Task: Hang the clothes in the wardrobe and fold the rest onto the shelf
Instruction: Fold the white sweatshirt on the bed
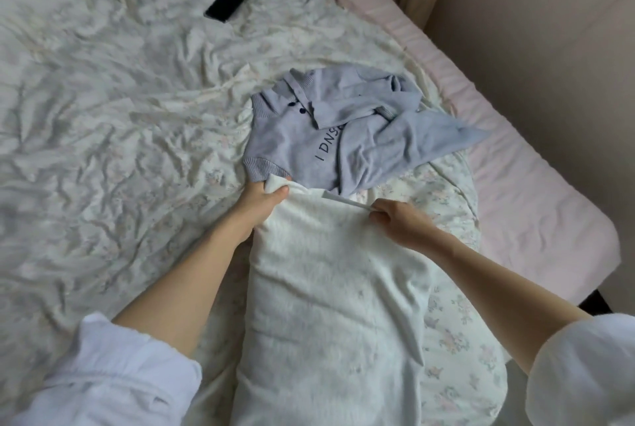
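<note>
On the bed (pixel 103 116), we grip the white garment's (pixel 330 288) top edge with left hand (pixel 264 200) and right hand (pixel 395 219), beside the grey polo (pixel 343 130).

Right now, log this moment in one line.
left hand: grips white garment | right hand: grips it | grey shirt: on bed

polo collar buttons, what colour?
Dark navy buttons on the pale grey-blue polo; head view.

Bed (pixel 103 116) — phone (pixel 226 3), polo shirt (pixel 330 137), perhaps towel (pixel 330 288)
</note>
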